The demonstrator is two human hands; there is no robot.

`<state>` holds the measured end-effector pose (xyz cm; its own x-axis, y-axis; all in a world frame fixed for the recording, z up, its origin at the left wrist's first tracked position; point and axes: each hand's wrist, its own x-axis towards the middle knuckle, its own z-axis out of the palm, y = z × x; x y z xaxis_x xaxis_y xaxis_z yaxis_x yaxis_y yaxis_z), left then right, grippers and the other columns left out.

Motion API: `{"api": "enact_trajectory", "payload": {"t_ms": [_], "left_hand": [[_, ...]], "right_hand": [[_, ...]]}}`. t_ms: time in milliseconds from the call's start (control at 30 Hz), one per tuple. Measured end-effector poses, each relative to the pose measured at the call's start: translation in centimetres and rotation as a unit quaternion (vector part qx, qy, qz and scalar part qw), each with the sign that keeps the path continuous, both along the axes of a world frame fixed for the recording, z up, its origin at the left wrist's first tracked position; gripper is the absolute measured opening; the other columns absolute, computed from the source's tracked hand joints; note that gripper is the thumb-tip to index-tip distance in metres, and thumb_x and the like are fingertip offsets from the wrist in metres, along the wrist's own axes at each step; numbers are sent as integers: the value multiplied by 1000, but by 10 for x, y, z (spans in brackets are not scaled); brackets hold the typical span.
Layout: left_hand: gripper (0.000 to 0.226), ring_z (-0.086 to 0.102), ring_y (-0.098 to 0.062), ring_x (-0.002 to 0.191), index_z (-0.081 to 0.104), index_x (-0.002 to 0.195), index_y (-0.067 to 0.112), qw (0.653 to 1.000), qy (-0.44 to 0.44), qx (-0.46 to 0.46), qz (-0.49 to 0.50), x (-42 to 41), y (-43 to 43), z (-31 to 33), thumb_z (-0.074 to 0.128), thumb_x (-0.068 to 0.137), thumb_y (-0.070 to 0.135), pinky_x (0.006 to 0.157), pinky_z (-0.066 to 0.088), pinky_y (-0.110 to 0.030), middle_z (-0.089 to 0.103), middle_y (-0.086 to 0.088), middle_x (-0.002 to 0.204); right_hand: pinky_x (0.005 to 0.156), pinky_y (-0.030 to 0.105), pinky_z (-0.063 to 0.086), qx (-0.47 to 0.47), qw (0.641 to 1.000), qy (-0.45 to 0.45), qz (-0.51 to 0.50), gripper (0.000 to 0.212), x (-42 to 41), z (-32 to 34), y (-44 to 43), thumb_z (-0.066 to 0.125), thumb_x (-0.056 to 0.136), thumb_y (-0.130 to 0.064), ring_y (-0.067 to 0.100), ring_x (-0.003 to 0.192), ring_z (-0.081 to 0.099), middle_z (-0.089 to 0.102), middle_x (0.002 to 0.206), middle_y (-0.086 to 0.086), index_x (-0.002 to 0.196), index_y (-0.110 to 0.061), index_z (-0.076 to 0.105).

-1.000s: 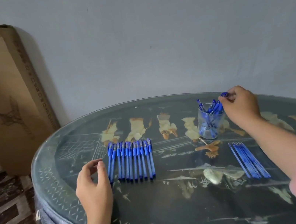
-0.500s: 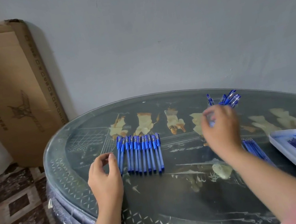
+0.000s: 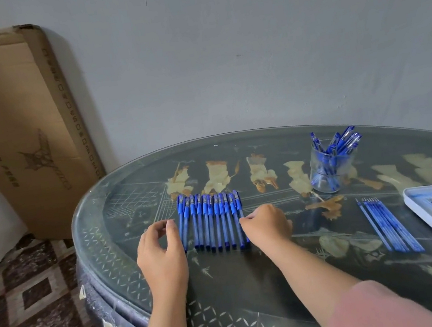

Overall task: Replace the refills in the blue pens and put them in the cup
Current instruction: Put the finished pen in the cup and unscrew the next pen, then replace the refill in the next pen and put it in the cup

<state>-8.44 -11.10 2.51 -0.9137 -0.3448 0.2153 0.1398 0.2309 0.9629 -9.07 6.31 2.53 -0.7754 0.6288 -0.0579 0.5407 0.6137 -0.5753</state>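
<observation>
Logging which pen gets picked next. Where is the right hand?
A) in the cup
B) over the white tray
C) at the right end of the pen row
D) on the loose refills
C: the right hand has its fingertips at the right end of the pen row, apart from the cup.

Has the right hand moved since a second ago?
Yes. The right hand has left the cup and come leftward to the right end of the row of pens, fingers at the last pen.
</observation>
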Motion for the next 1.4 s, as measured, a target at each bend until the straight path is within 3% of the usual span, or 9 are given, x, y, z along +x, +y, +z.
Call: {"api": "enact_trajectory", "payload": {"t_ms": [400, 600, 733, 867, 1067, 1167, 1233, 1300, 1400], "left_hand": [[16, 58, -17, 100, 66, 99, 23, 1000, -6, -9, 2, -1, -1, -1, 53, 96, 31, 93, 48, -42, 64, 7, 99], [14, 56, -19, 105, 65, 105, 18, 993, 62, -96, 9, 12, 4, 10, 59, 93, 15, 95, 42, -35, 63, 5, 102], [38, 57, -8, 109, 64, 119, 23, 964, 148, -172, -139, 43, 37, 20, 70, 85, 8, 95, 39, -18, 62, 14, 112], [45, 56, 9, 104, 59, 126, 35, 914, 115, -203, -332, 75, 87, 19, 74, 85, 27, 89, 41, -5, 59, 25, 114], [20, 57, 10, 89, 76, 92, 23, 923, 92, -210, -308, 104, 114, -1, 75, 81, 7, 78, 38, -1, 66, 16, 90], [23, 58, 7, 89, 74, 88, 25, 929, 77, -203, -300, 110, 114, -6, 75, 80, 4, 78, 40, -3, 66, 18, 89], [22, 59, 5, 89, 73, 88, 24, 927, 77, -209, -303, 112, 115, -5, 75, 80, 4, 78, 41, -4, 66, 18, 87], [22, 59, 5, 89, 72, 88, 25, 924, 75, -214, -309, 113, 115, -4, 75, 80, 5, 78, 41, -4, 66, 19, 87], [22, 59, 7, 89, 73, 94, 25, 917, 76, -224, -323, 115, 115, -3, 75, 81, 7, 81, 39, -3, 65, 23, 91]], "right_hand": [[79, 33, 41, -32, 996, 61, -62, 19, 13, 7, 21, 58, 89, -32, 22, 80, 57, 71, 86, -3, 87, -22, 75], [82, 39, 46, 57, 980, 182, 56, 6, 81, 5, 55, 63, 90, -22, 17, 88, 57, 64, 86, -9, 85, -24, 66], [78, 32, 46, 116, 965, 200, 126, 10, 133, 1, 87, 67, 88, -16, 12, 84, 53, 58, 84, -14, 85, -25, 63], [83, 28, 45, 80, 964, 207, 148, 12, 168, -5, 112, 62, 92, -11, 10, 90, 54, 58, 89, -15, 90, -23, 61], [79, 32, 47, 79, 960, 216, 160, 16, 190, -22, 124, 61, 91, -5, 14, 86, 53, 55, 88, -9, 92, -20, 57], [85, 34, 44, 135, 950, 209, 191, 18, 188, -25, 121, 67, 86, -30, 9, 87, 52, 55, 92, -14, 102, -23, 63], [84, 33, 38, 186, 944, 170, 214, 35, 183, -24, 117, 51, 87, -55, 10, 90, 53, 60, 95, -16, 107, -31, 66], [75, 31, 35, 213, 936, 175, 218, 39, 177, -26, 114, 40, 88, -56, 14, 84, 57, 61, 87, -16, 100, -35, 71], [73, 31, 30, 203, 937, 193, 209, 30, 175, -29, 116, 46, 90, -50, 14, 81, 57, 60, 82, -16, 91, -36, 72]]}}
